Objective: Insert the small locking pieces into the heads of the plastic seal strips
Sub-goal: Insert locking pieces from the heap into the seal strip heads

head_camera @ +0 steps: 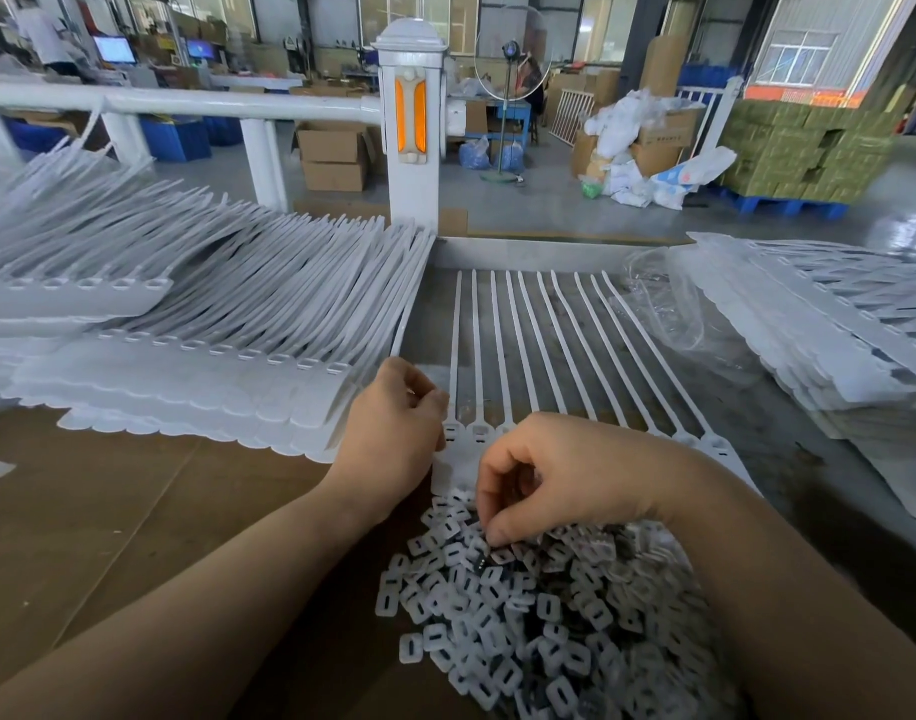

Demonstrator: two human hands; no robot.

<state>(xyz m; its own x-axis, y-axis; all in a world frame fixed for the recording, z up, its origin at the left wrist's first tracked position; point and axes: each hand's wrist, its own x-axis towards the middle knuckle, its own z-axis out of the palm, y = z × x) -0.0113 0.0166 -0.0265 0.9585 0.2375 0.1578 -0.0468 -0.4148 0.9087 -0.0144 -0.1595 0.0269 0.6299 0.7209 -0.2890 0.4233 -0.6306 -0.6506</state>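
Seal strips (539, 345): white plastic, ten joined in a comb, thin tails running far, slotted flat heads near. Locking pieces (523, 615): small white squares with dark slots, heaped on the near surface (107, 511). Left hand (393, 433) pinches the leftmost head; right hand (559, 475) pinches a piece atop the heap.

You are working on a factory floor. Around your bench lie bulk stacks of white seal strips (201, 304) and a heap of small locking pieces (539, 615). Past the white railing post (411, 132) you see a polished concrete floor, open cardboard boxes (333, 155), blue crates (175, 137), palletised green cartons (804, 153) and computer monitors (113, 49).
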